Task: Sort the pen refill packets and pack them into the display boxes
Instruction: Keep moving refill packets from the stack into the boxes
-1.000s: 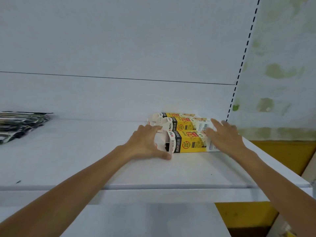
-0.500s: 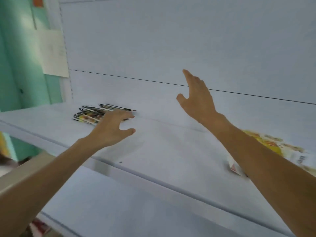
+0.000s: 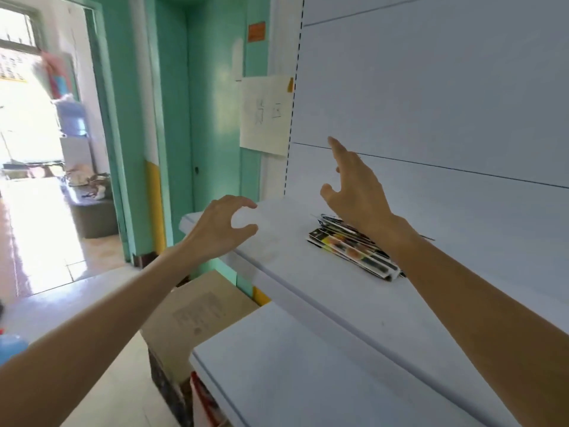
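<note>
**Pen refill packets back in reach**

Both hands had left the display boxes, now out of view. The left hand, loosely curved, and the right hand, fingers spread, hovered empty by the pile on the shelf. Gathering more seemed next.

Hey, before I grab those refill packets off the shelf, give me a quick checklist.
1. Left hand free: ok, holds nothing.
2. Right hand free: ok, fingers spread.
3. Packets within reach: ok, likely; they lie on the shelf, partly hidden by the right wrist.
4. Stack tidy: not ok, fanned out.
5. Display boxes in sight: not ok, none in view.
</note>
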`<action>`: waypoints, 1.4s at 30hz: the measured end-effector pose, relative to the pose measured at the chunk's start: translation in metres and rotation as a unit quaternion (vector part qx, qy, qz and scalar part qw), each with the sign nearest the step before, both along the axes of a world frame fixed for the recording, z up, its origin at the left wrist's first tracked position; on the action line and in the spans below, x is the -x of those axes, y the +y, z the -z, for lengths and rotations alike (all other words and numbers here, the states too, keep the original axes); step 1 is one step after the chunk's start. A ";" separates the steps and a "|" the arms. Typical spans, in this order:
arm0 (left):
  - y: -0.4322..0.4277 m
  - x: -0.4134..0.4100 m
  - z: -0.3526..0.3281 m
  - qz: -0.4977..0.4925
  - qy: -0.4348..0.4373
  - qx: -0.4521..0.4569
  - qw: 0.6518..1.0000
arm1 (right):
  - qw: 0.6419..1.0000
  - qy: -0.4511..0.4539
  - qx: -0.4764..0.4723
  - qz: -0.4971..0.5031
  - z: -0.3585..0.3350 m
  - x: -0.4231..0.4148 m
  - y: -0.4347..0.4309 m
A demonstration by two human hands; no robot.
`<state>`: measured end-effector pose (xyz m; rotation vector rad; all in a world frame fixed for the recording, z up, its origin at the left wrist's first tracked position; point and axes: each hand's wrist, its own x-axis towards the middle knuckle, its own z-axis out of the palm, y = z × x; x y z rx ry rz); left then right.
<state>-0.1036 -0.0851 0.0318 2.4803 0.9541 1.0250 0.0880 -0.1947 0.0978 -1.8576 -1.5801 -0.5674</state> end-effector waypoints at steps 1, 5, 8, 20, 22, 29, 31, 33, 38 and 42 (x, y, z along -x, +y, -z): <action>0.021 0.001 -0.004 0.007 -0.003 -0.010 1.000 | 1.000 0.003 -0.004 0.008 -0.002 -0.001 0.018; 0.093 -0.003 -0.014 0.036 -0.003 -0.032 0.999 | 0.999 0.008 -0.011 0.047 -0.006 -0.004 0.076; 0.126 -0.020 -0.018 0.090 0.014 -0.034 0.995 | 0.996 0.032 -0.021 0.087 -0.013 -0.017 0.094; 0.125 -0.144 -0.011 0.336 0.018 -0.010 0.942 | 0.966 0.047 0.003 0.254 -0.021 -0.083 0.027; 0.118 -0.164 -0.003 0.368 0.063 -0.012 0.928 | 0.965 0.050 0.015 0.257 0.008 -0.079 0.015; 0.112 -0.192 0.021 0.376 0.103 -0.042 0.920 | 0.950 0.046 0.148 0.271 0.081 -0.077 0.002; 0.117 -0.191 0.022 0.386 0.089 -0.057 0.916 | 0.955 0.032 0.133 0.263 0.076 -0.079 -0.003; 0.121 -0.188 0.023 0.380 0.065 -0.072 0.920 | 0.963 0.014 0.088 0.255 0.074 -0.080 -0.008; 0.128 -0.187 0.028 0.384 -0.002 -0.021 0.923 | 0.967 -0.012 -0.030 0.255 0.079 -0.081 -0.016; 0.129 -0.188 0.022 0.355 -0.013 -0.008 0.935 | 0.965 0.009 0.022 0.262 0.080 -0.076 -0.010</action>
